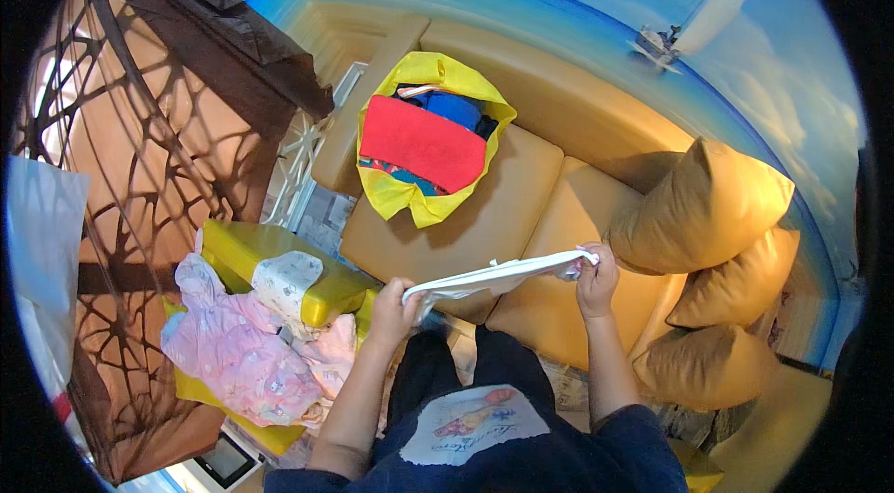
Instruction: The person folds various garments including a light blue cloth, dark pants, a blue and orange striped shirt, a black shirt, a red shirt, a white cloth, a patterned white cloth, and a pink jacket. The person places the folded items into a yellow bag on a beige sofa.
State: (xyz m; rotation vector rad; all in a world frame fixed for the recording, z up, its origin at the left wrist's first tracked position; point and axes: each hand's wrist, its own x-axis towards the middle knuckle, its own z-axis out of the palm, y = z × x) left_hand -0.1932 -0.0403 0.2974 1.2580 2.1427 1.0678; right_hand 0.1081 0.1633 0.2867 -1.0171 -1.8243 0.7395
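Observation:
A white cloth garment (489, 278) is stretched between my two hands, above the front edge of the tan sofa. My left hand (394, 308) grips one end and my right hand (597, 278) pinches the other, slightly higher end. Beyond them on the sofa stands a yellow fabric bag (447, 208) with its mouth spread wide. Inside it lie a folded red cloth (426, 144), a blue cloth (450, 109) and other dark and patterned fabrics. To the left of my left hand, pink patterned clothes (244, 353) lie heaped, with a small white printed garment (286, 283) over a yellow stool-like piece (258, 248).
Several tan cushions (698, 214) lean at the sofa's right end. A brown curtain with a web pattern (160, 165) hangs at the left. The sofa backrest (559, 102) runs along a wall with a sea mural. A dark-screened device (225, 461) is at the lower left.

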